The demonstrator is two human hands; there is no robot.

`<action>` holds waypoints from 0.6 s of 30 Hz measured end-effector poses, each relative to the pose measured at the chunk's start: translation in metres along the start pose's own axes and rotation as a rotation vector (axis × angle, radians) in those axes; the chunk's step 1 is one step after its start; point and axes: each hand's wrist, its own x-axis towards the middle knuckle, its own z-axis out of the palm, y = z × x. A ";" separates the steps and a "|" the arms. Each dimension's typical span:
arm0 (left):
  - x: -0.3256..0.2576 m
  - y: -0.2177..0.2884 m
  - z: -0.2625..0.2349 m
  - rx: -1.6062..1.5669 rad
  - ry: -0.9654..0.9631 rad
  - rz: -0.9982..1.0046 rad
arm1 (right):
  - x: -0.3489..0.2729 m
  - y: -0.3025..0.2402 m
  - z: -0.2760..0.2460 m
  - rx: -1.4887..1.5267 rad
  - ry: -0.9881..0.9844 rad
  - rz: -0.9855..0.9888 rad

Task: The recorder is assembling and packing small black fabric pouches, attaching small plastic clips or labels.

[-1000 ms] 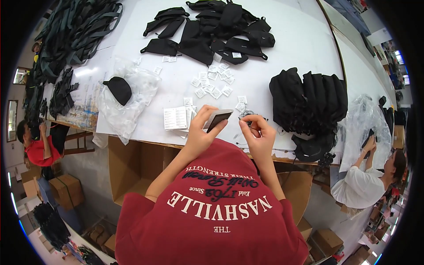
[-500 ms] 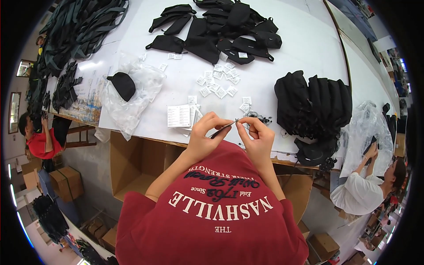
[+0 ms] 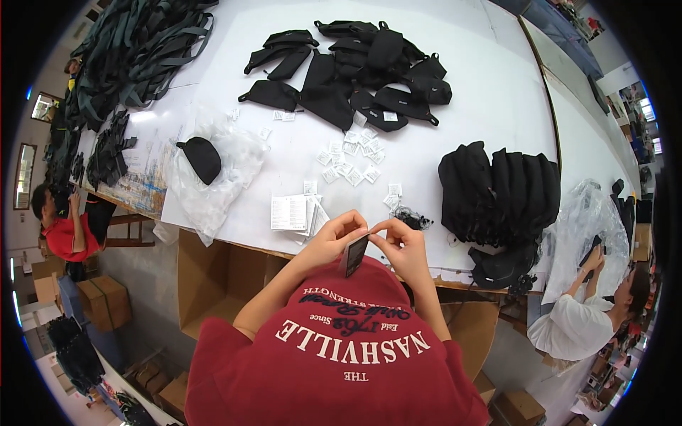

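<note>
Right now your left hand [image 3: 334, 240] and right hand [image 3: 405, 245] both pinch a small dark tag [image 3: 353, 255], fingers closed on its top edge, held over your lap just off the worktop [image 3: 455, 106] edge. Risk: it's gripped by fingertips only, so a slip drops it into the open cardboard box [image 3: 220, 284] below. The paper stack [image 3: 295, 211] sits near the edge too; an elbow could knock it off.
</note>
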 end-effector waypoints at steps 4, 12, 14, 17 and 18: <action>0.010 -0.002 -0.006 -0.027 0.050 0.039 | 0.012 0.008 0.000 0.291 -0.143 0.100; 0.115 -0.011 -0.052 -0.054 0.180 0.088 | 0.050 0.040 -0.009 0.574 -0.203 0.326; 0.177 -0.010 -0.064 -0.086 0.402 -0.018 | 0.058 0.050 -0.015 0.622 -0.135 0.316; 0.301 -0.001 -0.141 -0.502 0.352 -0.051 | 0.067 0.064 -0.016 0.618 -0.034 0.330; 0.342 -0.001 -0.189 -0.138 0.889 -0.199 | 0.078 0.065 -0.011 0.624 -0.070 0.318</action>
